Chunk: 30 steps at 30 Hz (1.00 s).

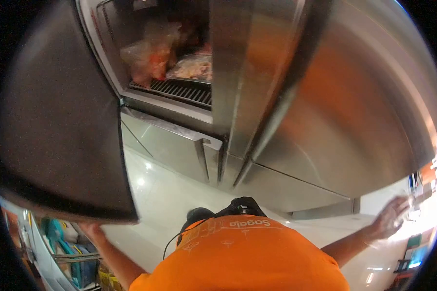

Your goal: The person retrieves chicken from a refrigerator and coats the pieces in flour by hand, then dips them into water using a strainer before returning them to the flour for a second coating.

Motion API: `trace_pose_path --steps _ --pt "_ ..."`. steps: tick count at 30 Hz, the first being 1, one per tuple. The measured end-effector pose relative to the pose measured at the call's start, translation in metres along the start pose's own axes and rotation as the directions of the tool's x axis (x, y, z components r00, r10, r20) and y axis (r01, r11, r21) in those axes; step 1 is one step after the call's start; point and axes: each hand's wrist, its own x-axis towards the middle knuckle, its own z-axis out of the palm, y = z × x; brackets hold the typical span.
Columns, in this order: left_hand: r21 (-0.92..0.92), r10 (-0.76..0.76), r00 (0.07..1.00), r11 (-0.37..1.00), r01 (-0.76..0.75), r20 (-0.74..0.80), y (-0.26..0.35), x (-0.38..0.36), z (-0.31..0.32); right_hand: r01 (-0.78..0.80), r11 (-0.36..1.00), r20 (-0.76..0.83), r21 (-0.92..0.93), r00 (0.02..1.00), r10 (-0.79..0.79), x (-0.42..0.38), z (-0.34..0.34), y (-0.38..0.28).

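At the lower left, my left hand (91, 229) is at the outer edge of the open refrigerator door (63, 121), which partly hides its fingers; it appears to grip that edge. Out to the right, my right hand (392, 217) is closed on a thin, clear crumpled plastic bag (399, 224), somewhat blurred. Inside the open compartment, a clear bag of red and pink meat (153, 60) rests on a wire rack (179, 92). Beside it lies a flat, plastic-wrapped pack of pale pieces (193, 67).
A tall stainless steel door (344, 106) stands shut on the right. A lower steel door (170, 140) is under the open compartment. Behind my left arm is a shelf with teal and blue items (73, 252). Pale shiny floor (155, 194) lies underneath.
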Motion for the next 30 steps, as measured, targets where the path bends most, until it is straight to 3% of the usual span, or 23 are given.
trace_pose_path --steps 2,3,5,6,7,8,9,10,11,12,13,16,18,20,22,23,24,25,26,27,28,29,30 --pt "0.408 0.083 0.961 0.912 0.034 -0.265 0.029 0.017 -0.054 0.163 0.980 0.042 -0.115 0.986 -0.160 0.015 0.012 -0.006" --pt "0.497 0.055 0.826 0.821 0.282 -0.560 0.056 0.032 -0.069 0.230 0.949 0.014 -0.216 0.973 -0.232 0.017 0.031 0.006" --pt "0.475 0.264 0.549 0.832 0.287 -0.793 0.072 0.048 -0.058 0.266 0.899 0.063 -0.348 0.963 -0.261 0.019 0.038 0.019" --pt "0.467 0.411 0.453 0.884 0.014 -0.792 0.066 0.055 -0.047 0.172 0.975 0.272 -0.139 0.954 -0.129 0.020 0.024 0.021" --pt "0.453 0.520 0.318 0.851 -0.263 -0.793 0.063 0.067 -0.028 0.162 0.984 0.292 -0.074 0.947 -0.134 0.014 0.032 0.042" --pt "0.368 0.493 0.431 0.864 -0.344 -0.756 0.058 0.085 0.022 0.158 0.987 0.308 -0.005 0.940 -0.149 0.008 0.040 0.062" --pt "0.187 0.338 0.682 0.939 -0.287 -0.649 0.048 0.106 0.096 0.007 0.986 0.303 0.169 0.951 -0.058 0.004 0.043 0.074" --pt "0.067 0.201 0.897 0.980 -0.190 -0.395 0.046 0.132 0.160 -0.138 0.933 0.306 0.333 0.951 0.032 -0.002 0.041 0.076" --pt "-0.047 0.171 0.978 0.983 -0.178 -0.118 0.058 0.166 0.211 -0.155 0.931 0.302 0.329 0.952 0.052 -0.012 0.044 0.080" --pt "-0.087 0.105 0.971 0.992 -0.088 0.215 0.087 0.207 0.250 -0.172 0.929 0.298 0.326 0.952 0.072 -0.022 0.046 0.086" --pt "-0.295 0.129 0.929 0.955 -0.023 0.346 0.099 0.235 0.282 -0.068 0.986 0.275 0.155 0.961 0.023 -0.035 0.053 0.091" --pt "-0.486 0.338 0.807 0.871 -0.074 0.483 0.119 0.315 0.372 0.095 0.992 0.140 -0.087 0.987 -0.082 -0.082 0.101 0.120" --pt "-0.543 0.441 0.731 0.832 -0.114 0.521 0.124 0.352 0.443 0.287 0.700 -0.159 -0.654 0.852 -0.498 -0.119 0.165 0.168" --pt "-0.554 0.316 0.555 0.763 0.333 0.770 0.132 0.378 0.518 0.270 0.656 -0.246 -0.705 0.774 -0.583 -0.148 0.187 0.168" --pt "-0.427 0.283 0.343 0.760 0.489 0.896 0.140 0.408 0.594 0.299 0.634 -0.284 -0.713 0.703 -0.652 -0.178 0.199 0.153" --pt "-0.357 0.255 0.306 0.868 0.344 0.917 0.143 0.418 0.632 0.315 0.507 -0.236 -0.802 0.613 -0.754 -0.187 0.211 0.155" --pt "-0.281 0.223 0.281 0.942 0.186 0.933 0.144 0.425 0.665 0.362 0.778 -0.441 -0.513 0.667 -0.601 -0.198 0.226 0.152" --pt "-0.292 0.229 0.377 0.949 0.118 0.897 0.147 0.429 0.689 0.371 0.919 -0.551 -0.137 0.742 -0.382 -0.209 0.242 0.148" --pt "-0.298 0.239 0.473 0.953 0.053 0.848 0.147 0.434 0.712 0.328 0.907 -0.549 0.265 0.824 -0.137 -0.220 0.258 0.144" --pt "-0.190 0.199 0.488 0.979 -0.068 0.850 0.131 0.441 0.754 0.227 0.745 -0.432 0.627 0.897 0.090 -0.231 0.273 0.139" --pt "-0.169 0.096 0.614 0.984 0.063 0.784 0.113 0.440 0.789 0.076 0.460 -0.216 0.884 0.941 0.260 -0.242 0.286 0.135" --pt "-0.138 0.001 0.679 0.979 0.147 0.734 0.104 0.440 0.811 -0.105 0.103 0.064 0.989 0.938 0.341 -0.254 0.294 0.130" --pt "-0.092 -0.072 0.706 0.977 0.191 0.705 0.099 0.441 0.820 -0.211 -0.182 0.253 0.960 0.934 0.254 -0.262 0.300 0.135"
